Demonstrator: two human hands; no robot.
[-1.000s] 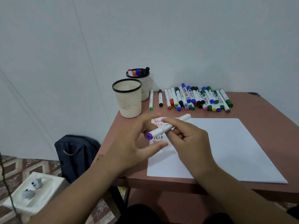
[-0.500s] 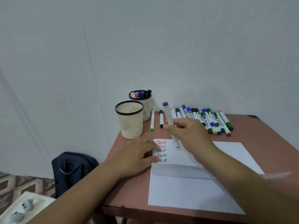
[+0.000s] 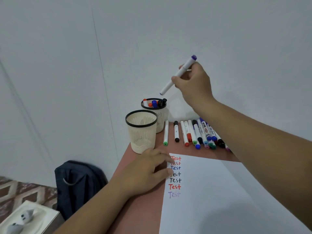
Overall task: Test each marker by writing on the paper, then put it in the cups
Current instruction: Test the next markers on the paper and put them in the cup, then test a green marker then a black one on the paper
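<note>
Now, far left on the floor, a dark backpack [image 3: 79,184] is leaning by the wall. My left hand [image 3: 145,173] is resting flat on the surface [image 3: 135,208], fingers [image 3: 163,157] loosely spread w/ tips touching the paper [image 3: 219,200] edge next to the "Test" lines. Just above it, the front cup [image 3: 141,130] is standing upright; behind it & touching, the back cup [image 3: 156,114] is holding a few capped markers. To the right, a row of markers [image 3: 194,134] is lying on the surface, partly hidden by my right forearm. My right hand [image 3: 192,81] is hovering up over the back cup, fingers pinching the purple marker [image 3: 178,75], tilted, purple end up, other end pointing down toward the back cup but well clear of it.
</note>
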